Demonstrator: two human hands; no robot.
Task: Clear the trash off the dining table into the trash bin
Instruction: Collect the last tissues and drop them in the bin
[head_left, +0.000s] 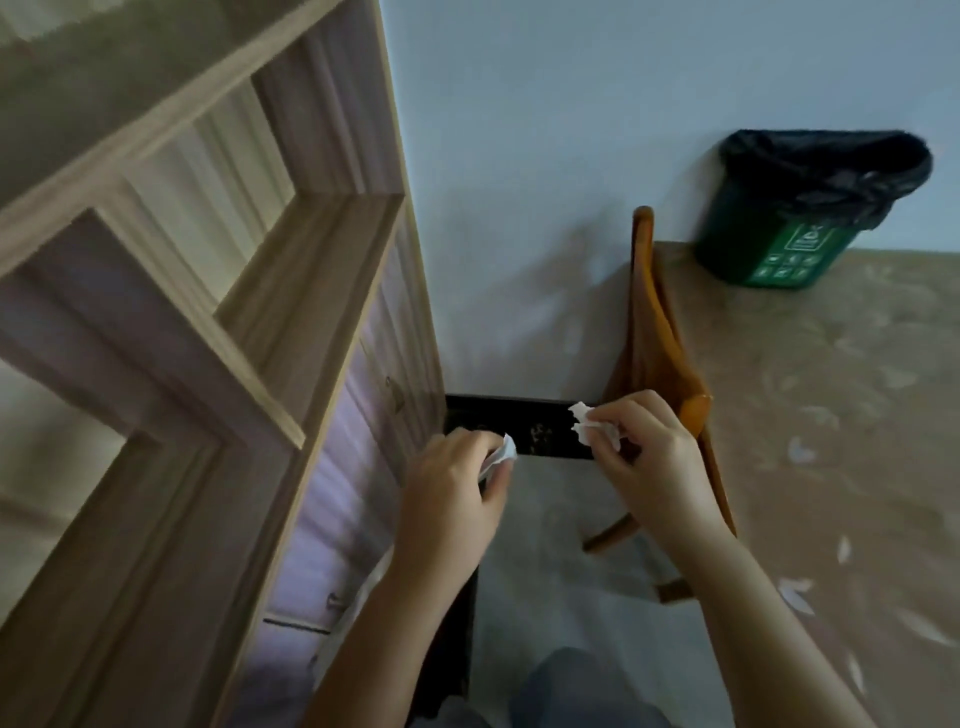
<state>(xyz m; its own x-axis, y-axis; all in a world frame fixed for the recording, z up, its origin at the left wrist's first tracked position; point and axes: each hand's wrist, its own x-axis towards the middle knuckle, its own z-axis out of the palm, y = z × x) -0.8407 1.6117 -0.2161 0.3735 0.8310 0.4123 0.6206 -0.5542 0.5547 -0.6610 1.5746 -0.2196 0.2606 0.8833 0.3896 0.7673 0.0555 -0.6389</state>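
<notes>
My left hand (449, 496) is closed around a crumpled white tissue (501, 454) that pokes out past the fingers. My right hand (652, 460) pinches another crumpled white tissue (589, 426). Both hands are held out in front of me, a little apart, above the floor. A green trash bin (779, 249) lined with a black bag (826, 171) stands on the floor against the wall at the upper right, well beyond my right hand. The dining table is not in view.
A tall wooden shelf unit (208, 338) with drawers fills the left side. An orange-brown wooden chair (657, 332) stands by the white wall, between my hands and the bin. A dark baseboard strip (519, 421) runs under the wall. The floor (831, 441) is beige and mottled.
</notes>
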